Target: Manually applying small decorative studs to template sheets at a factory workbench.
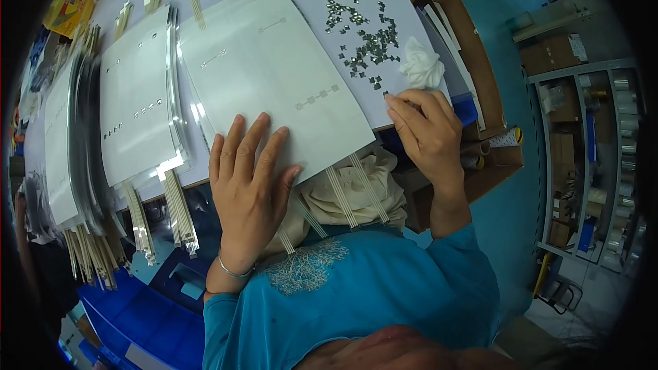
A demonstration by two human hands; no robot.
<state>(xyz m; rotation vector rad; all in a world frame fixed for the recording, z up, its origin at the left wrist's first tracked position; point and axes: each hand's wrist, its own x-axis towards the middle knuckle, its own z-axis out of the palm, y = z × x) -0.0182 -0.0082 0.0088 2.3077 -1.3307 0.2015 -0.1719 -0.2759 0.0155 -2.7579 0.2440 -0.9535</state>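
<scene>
My left hand (248, 181) lies with spread fingers on the lower left part of a large white flat sheet (267, 62). Faint square and line outlines show on this sheet, and thin striped flat cables (340, 195) stick out from its near and far edges. My right hand (428, 127) is just off the sheet's right side, thumb and forefinger pinched together. A small dark shiny square piece (386, 94) shows at those fingertips. Many similar small metal pieces (373, 44) lie scattered on the table beyond that hand, next to a crumpled white tissue (421, 63).
Left of my sheet lie a second pile of sheets (133, 96) and a thicker stack (65, 137), their cables hanging over the table edge. Cardboard boxes (473, 48) stand against the table's right side. A shelf rack (582, 157) is farther right; blue bins (147, 315) sit below left.
</scene>
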